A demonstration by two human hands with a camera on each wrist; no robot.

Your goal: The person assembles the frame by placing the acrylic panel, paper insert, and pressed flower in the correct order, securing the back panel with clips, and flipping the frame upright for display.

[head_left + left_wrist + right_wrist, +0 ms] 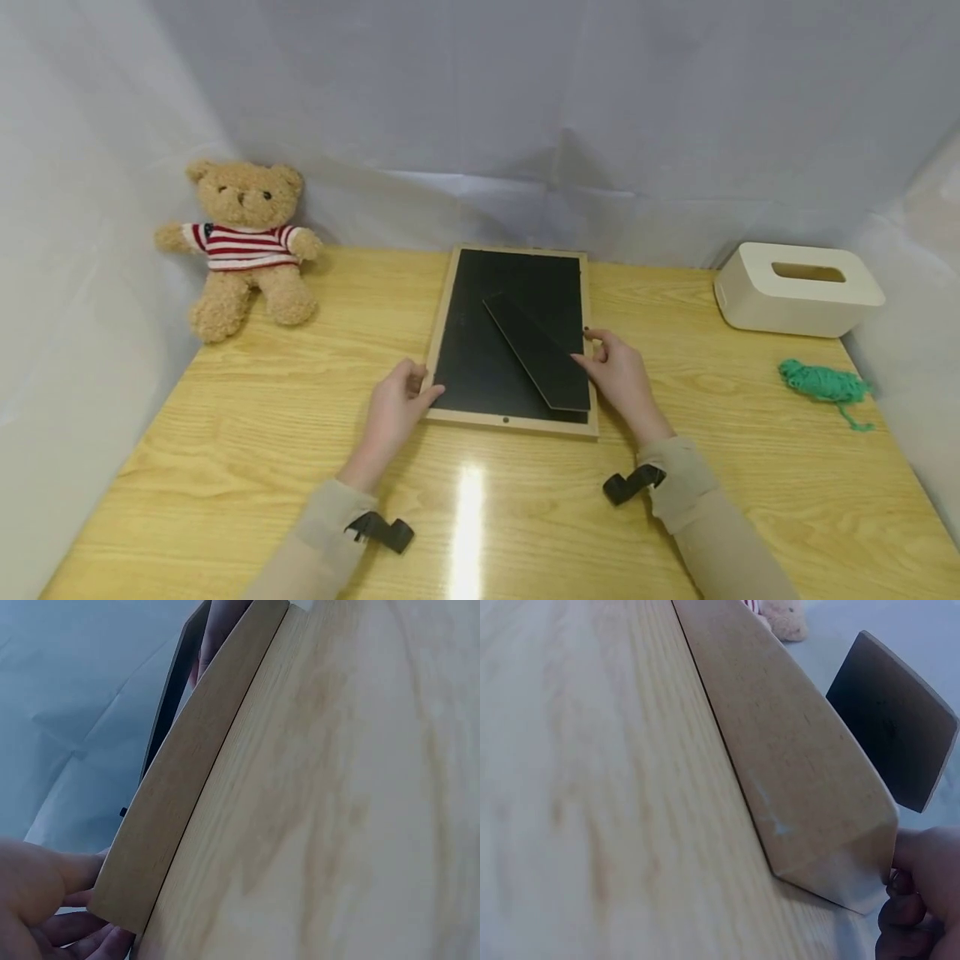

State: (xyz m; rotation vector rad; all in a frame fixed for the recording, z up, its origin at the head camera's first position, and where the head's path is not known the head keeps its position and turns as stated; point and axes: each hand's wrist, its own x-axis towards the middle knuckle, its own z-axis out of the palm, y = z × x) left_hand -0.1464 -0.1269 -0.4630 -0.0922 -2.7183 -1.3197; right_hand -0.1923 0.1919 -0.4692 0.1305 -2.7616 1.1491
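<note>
A picture frame [512, 421] with a pale wooden rim and a black back lies face down on the wooden table. Its black stand [536, 354] slants across the back, and the right wrist view shows this stand [892, 720] tilted up from it. My left hand [395, 408] grips the left rim close to the near corner, thumb on top and fingers at the side. At the opposite rim, my right hand [618, 375] holds the edge between thumb and fingers. Whether the right thumb touches the stand, I cannot tell.
A teddy bear [247, 246] in a striped shirt sits at the back left. Toward the back right stands a cream tissue box [798, 300], with a bundle of green yarn [823, 382] in front of it. Pale cloth [487, 100] hangs behind the table.
</note>
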